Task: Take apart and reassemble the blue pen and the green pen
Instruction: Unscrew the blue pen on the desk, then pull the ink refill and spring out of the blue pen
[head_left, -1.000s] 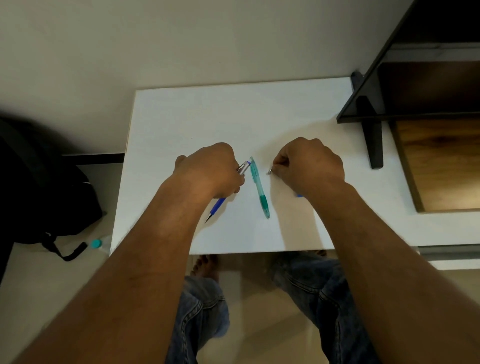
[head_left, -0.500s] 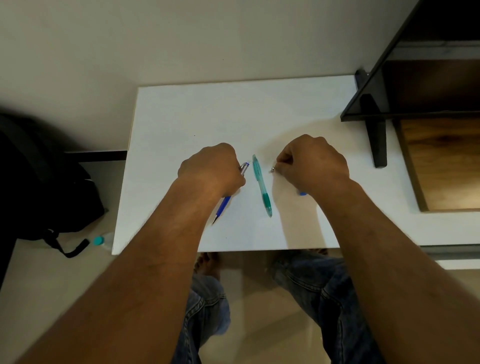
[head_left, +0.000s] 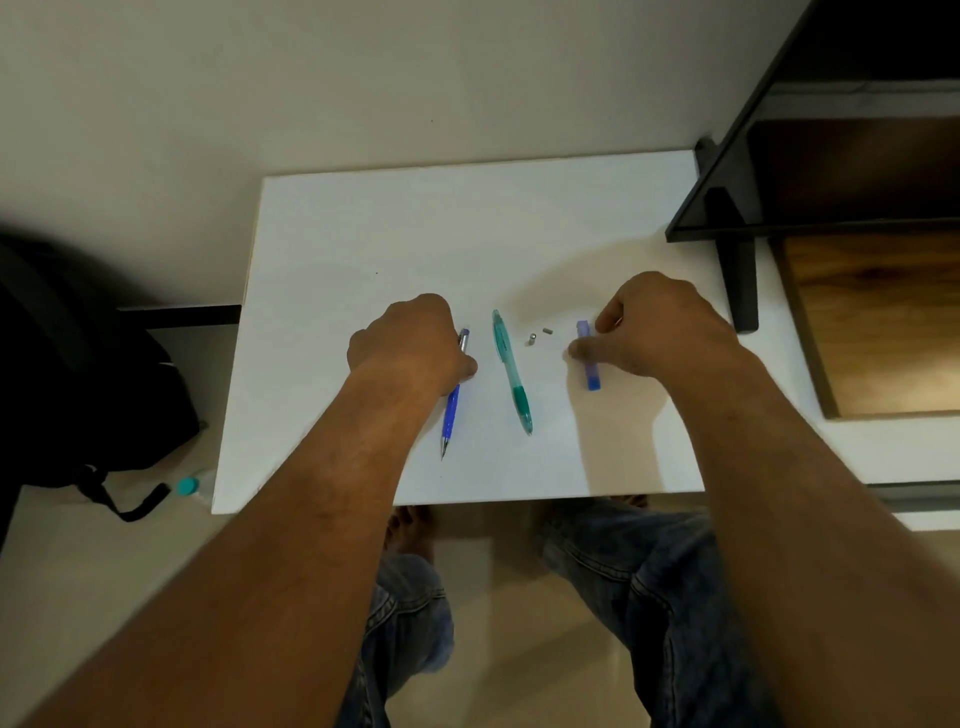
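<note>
table (head_left: 363, 249), white rectangular: left hand (head_left: 410, 345) closed on slim blue plastic pen (head_left: 451, 410); translucent green plastic pen (head_left: 511, 371) lies free, centre; right hand (head_left: 657, 325) fingers pinch short blue tube piece (head_left: 589, 358).

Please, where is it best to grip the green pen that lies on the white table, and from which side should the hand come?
Grip the translucent green plastic pen at its darker green grip band near the tip, probably the least slippery part. Come from above, fingers on its two long sides: it lies flat on the white table, untouched, between the two hands.
</note>
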